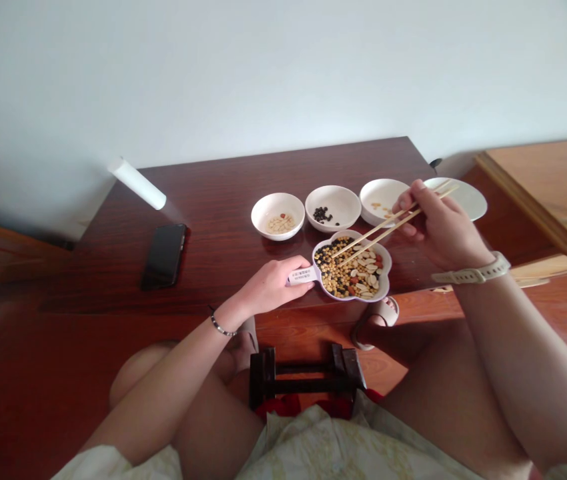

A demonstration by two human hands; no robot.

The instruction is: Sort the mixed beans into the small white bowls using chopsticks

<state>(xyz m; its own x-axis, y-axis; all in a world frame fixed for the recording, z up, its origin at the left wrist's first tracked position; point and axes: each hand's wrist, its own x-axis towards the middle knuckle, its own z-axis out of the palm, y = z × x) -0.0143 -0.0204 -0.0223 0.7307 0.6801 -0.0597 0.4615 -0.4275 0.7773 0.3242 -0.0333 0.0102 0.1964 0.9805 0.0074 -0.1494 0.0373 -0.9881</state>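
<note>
My left hand [273, 287] grips the white handle [302, 275] of a lilac-rimmed, flower-shaped dish [387, 272]. The dish holds mixed peanuts, yellow beans, black beans and red beans. My right hand [438, 223] holds wooden chopsticks [378, 233], their tips over the black beans in the dish. Behind the dish stand a white bowl of peanuts [277, 216], a white bowl of black beans [326, 207] and a white bowl with a few pale pieces [381, 201]. A white plate [466, 198] is partly hidden behind my right hand.
The dark wooden table [213, 200] carries a black smartphone [163, 256] and a white cylinder [137, 183] to the left. A low dark wooden stool [303, 377] stands below its near edge. A wooden cabinet [528, 193] stands to the right.
</note>
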